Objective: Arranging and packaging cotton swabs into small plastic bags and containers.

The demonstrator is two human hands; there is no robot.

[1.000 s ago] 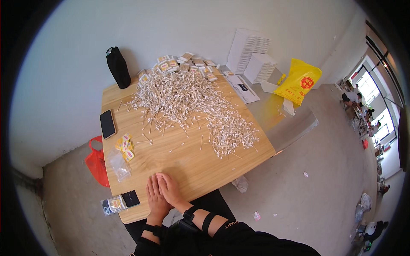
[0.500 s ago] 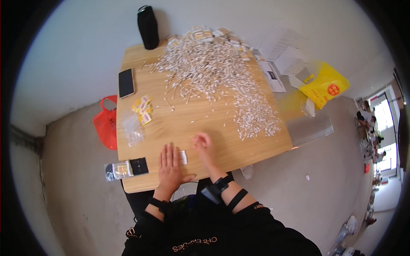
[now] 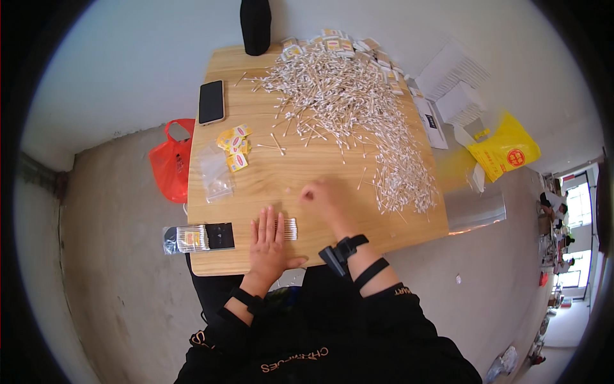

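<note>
My left hand (image 3: 268,249) lies flat near the table's front edge, fingers stretched forward. From beneath its fingers a neat row of cotton swabs (image 3: 291,229) sticks out to the right, partly covered. Just beyond that row my right hand (image 3: 324,200) hovers over the table with curled fingers; motion smears it, and whatever it may hold is hidden. A large loose heap of cotton swabs (image 3: 345,89) spreads over the far half and down the right side.
On the wooden table (image 3: 307,163) are a phone (image 3: 212,102), yellow cards (image 3: 235,146), clear bags (image 3: 216,173) and a swab pack (image 3: 193,239) on a black pad. A black bottle (image 3: 256,29) stands far left. A red bag (image 3: 173,163) and a yellow bag (image 3: 505,148) flank the table.
The view has shifted, so the table appears farther right and higher. My left hand stays flat by the swab row. My right hand's fingers stay curled, still close to the row.
</note>
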